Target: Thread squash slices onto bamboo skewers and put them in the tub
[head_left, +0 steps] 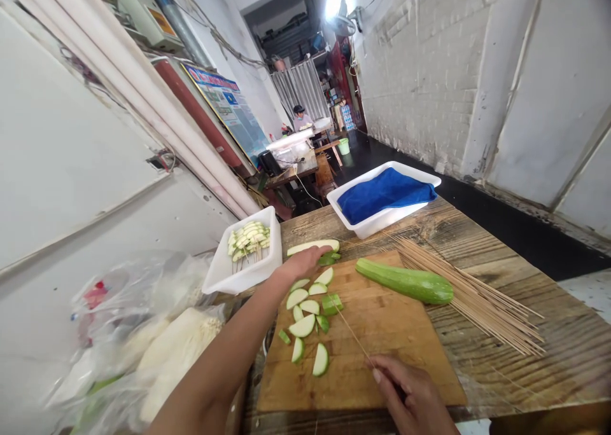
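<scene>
Nearest the camera, at the near edge of the worktop (501, 263), the right hand (413, 393) is over the near edge of the cutting board (405, 339); its thumb and forefinger pinch one thin skewer (353, 330), which runs forward and leftward over the board; the skewer's far tip meets a green-skinned squash chunk (333, 304), though whether it pierces the chunk cannot be told.

The left forearm (224, 359) crosses the left edge of the worktop; the left hand (310, 261) is palm down at the board's far left corner, its fingers extended toward a green squash piece (329, 257) beside a long pale cut squash (305, 247); whether those fingers grip anything cannot be told.

Cut squash slices (301, 326) lie scattered on the left half of the board, between the two hands, nearer the left; a whole green squash (405, 282) lies across the board's far right corner, beyond the right hand; a bundle of loose skewers (477, 301) lies just beside it, toward the worktop's right edge.

At the worktop's far left corner, a white tray (238, 282) holds skewered slices (249, 239); at the far edge, a white tub (377, 225) contains a blue cloth (386, 193).
</scene>
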`<action>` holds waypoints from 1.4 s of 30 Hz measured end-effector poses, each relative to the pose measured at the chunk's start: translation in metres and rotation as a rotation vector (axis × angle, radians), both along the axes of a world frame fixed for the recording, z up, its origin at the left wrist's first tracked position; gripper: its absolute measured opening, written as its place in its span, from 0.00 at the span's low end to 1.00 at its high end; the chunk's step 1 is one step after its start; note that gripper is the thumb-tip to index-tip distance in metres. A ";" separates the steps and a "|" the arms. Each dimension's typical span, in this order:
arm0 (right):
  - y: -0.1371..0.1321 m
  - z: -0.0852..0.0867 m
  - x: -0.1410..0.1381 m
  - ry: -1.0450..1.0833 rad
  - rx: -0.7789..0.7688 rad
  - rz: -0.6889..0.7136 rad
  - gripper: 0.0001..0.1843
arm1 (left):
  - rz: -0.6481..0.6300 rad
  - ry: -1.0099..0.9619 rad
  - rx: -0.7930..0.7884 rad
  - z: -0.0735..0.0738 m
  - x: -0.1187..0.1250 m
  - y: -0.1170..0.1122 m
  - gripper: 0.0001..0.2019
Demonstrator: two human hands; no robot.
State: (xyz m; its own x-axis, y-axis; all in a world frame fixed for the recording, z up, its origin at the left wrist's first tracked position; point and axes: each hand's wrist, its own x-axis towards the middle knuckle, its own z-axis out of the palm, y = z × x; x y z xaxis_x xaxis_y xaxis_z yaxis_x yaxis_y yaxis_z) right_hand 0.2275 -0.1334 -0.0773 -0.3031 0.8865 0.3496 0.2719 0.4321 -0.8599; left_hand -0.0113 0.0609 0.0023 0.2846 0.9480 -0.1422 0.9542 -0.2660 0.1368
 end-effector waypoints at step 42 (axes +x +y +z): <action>-0.006 0.005 0.002 0.023 -0.098 -0.009 0.13 | -0.125 -0.096 -0.025 0.005 0.008 0.001 0.20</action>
